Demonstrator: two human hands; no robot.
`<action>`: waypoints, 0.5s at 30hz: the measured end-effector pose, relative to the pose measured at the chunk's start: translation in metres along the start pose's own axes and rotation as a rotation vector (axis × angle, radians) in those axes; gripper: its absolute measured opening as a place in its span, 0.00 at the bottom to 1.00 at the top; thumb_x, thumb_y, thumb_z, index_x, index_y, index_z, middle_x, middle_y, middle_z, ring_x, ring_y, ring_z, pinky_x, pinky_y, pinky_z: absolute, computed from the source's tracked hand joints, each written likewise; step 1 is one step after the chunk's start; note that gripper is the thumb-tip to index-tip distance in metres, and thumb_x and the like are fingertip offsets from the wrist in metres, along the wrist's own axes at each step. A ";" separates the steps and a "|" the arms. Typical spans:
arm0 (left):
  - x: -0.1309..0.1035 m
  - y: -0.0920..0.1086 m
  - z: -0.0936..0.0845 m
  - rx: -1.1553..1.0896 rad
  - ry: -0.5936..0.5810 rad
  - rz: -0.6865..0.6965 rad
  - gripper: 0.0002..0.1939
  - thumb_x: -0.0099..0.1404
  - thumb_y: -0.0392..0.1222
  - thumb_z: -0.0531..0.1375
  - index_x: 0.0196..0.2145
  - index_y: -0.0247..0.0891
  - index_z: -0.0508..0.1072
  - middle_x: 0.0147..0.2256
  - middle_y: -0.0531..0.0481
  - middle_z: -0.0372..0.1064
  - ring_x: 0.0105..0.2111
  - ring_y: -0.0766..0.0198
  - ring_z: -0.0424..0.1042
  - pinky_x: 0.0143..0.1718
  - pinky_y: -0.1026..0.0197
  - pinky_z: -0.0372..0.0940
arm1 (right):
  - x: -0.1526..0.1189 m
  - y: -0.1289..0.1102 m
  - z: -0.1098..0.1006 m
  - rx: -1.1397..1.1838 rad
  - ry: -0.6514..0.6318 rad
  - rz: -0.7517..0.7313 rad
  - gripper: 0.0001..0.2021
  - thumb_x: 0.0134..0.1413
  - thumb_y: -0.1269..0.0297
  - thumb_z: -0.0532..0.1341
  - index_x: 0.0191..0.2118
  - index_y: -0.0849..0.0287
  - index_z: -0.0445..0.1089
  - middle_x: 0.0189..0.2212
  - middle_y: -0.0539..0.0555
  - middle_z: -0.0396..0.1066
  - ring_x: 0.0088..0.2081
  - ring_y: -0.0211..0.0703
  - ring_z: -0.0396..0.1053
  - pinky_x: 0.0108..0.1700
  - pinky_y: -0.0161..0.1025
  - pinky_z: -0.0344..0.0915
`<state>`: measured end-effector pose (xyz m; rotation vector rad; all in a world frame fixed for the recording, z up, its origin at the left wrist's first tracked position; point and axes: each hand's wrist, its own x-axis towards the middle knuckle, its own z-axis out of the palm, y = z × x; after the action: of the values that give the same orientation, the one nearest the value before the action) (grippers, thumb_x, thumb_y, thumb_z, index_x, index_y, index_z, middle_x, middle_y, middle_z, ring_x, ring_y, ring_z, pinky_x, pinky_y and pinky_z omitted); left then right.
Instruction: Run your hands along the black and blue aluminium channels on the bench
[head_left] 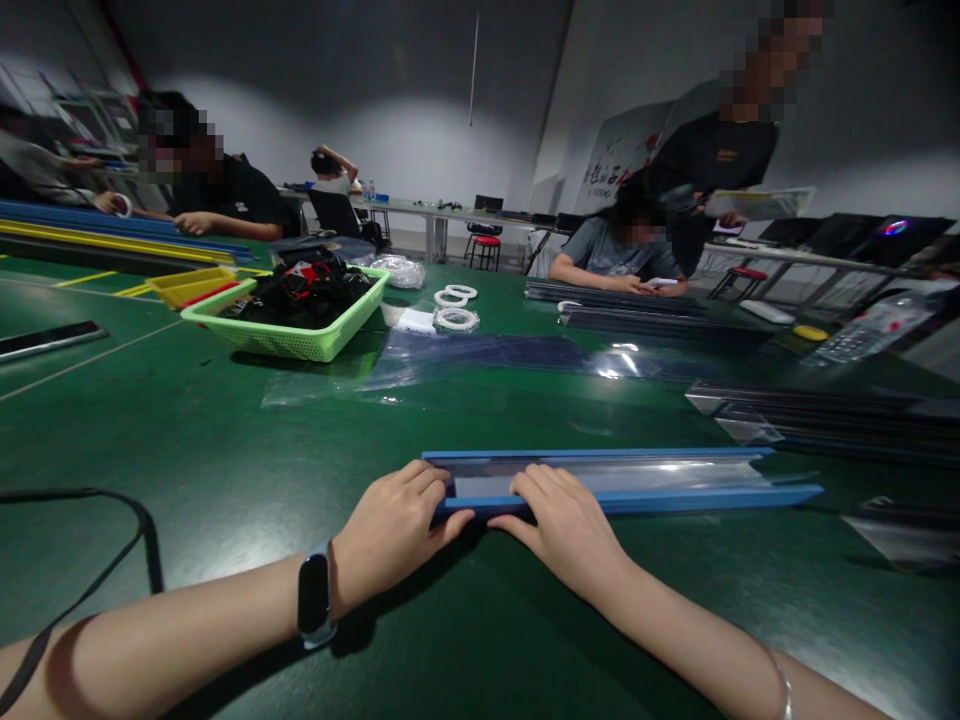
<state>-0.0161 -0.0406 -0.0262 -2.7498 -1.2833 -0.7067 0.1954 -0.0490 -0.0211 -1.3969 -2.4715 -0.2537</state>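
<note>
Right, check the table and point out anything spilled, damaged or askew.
Nothing looks spilled or plainly damaged. Only the plastic film looks untidy: it lies loose and wrinkled across the table, beyond the blue channel that the left hand and right hand grip.

- The channel (660, 501) lies on the counter (247, 450), the left hand (401, 510) at its left end, the right hand (570, 520) further right on its near wall.
- Behind the channel, plastic sheets (480, 350) spread across the counter's middle.
- The basket (330, 345) stands behind and left of the channel, a heap (315, 285) inside, a tray (180, 288) just beside its left side.
- Tape rolls (457, 326) sit right of the basket, behind the sheets.
- Long strips (112, 222) lie toward the counter's far left corner.
- A bottle (874, 328) is toward the right edge.
</note>
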 end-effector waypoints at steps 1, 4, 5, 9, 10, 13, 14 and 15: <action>0.000 0.001 0.000 0.005 -0.007 -0.008 0.14 0.61 0.48 0.52 0.34 0.34 0.69 0.35 0.45 0.68 0.40 0.58 0.66 0.41 0.54 0.64 | 0.000 0.000 0.001 -0.006 0.000 0.000 0.13 0.49 0.53 0.57 0.32 0.59 0.63 0.29 0.52 0.64 0.33 0.42 0.61 0.36 0.39 0.56; -0.001 0.002 0.000 0.015 -0.020 -0.027 0.15 0.61 0.49 0.51 0.33 0.34 0.68 0.35 0.45 0.69 0.39 0.58 0.67 0.41 0.54 0.64 | 0.000 0.001 0.003 -0.023 0.009 -0.005 0.13 0.50 0.52 0.56 0.31 0.59 0.63 0.28 0.52 0.64 0.33 0.43 0.61 0.36 0.39 0.55; -0.001 0.002 0.000 0.018 -0.022 -0.029 0.15 0.61 0.49 0.51 0.33 0.34 0.68 0.35 0.45 0.69 0.38 0.58 0.67 0.41 0.54 0.64 | 0.000 0.001 0.003 -0.027 0.014 -0.008 0.13 0.50 0.52 0.56 0.31 0.59 0.63 0.28 0.52 0.64 0.32 0.43 0.62 0.36 0.39 0.55; 0.000 0.001 0.000 0.027 -0.029 -0.029 0.15 0.62 0.49 0.51 0.33 0.35 0.68 0.35 0.45 0.69 0.38 0.58 0.67 0.40 0.54 0.65 | -0.001 0.002 0.005 -0.036 0.022 -0.015 0.14 0.50 0.52 0.56 0.30 0.59 0.63 0.26 0.52 0.65 0.32 0.43 0.62 0.36 0.39 0.55; 0.000 0.001 0.000 0.026 -0.031 -0.029 0.15 0.62 0.49 0.51 0.33 0.35 0.68 0.35 0.46 0.69 0.38 0.58 0.68 0.40 0.54 0.65 | -0.001 0.002 0.005 -0.035 0.022 -0.015 0.14 0.50 0.52 0.56 0.29 0.59 0.63 0.26 0.52 0.65 0.32 0.43 0.62 0.36 0.39 0.55; 0.000 0.001 0.000 0.027 -0.038 -0.028 0.15 0.62 0.49 0.50 0.33 0.35 0.68 0.34 0.46 0.70 0.37 0.59 0.68 0.39 0.54 0.65 | -0.001 0.002 0.003 -0.032 0.026 -0.015 0.14 0.50 0.52 0.56 0.29 0.59 0.63 0.26 0.52 0.65 0.31 0.42 0.62 0.35 0.39 0.55; 0.000 0.001 -0.001 0.028 -0.038 -0.026 0.15 0.62 0.49 0.50 0.33 0.35 0.68 0.34 0.46 0.70 0.37 0.59 0.68 0.39 0.54 0.65 | -0.001 0.001 0.003 -0.030 0.025 -0.014 0.14 0.50 0.52 0.56 0.29 0.59 0.63 0.26 0.52 0.65 0.31 0.42 0.62 0.35 0.39 0.56; 0.000 0.001 -0.001 0.029 -0.038 -0.024 0.15 0.62 0.49 0.50 0.32 0.35 0.68 0.34 0.46 0.70 0.37 0.59 0.68 0.39 0.54 0.65 | -0.001 0.001 0.002 -0.029 0.025 -0.014 0.14 0.50 0.52 0.56 0.29 0.59 0.63 0.27 0.52 0.65 0.32 0.42 0.62 0.35 0.39 0.56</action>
<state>-0.0160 -0.0412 -0.0253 -2.7421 -1.3248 -0.6355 0.1963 -0.0483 -0.0230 -1.3801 -2.4672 -0.3089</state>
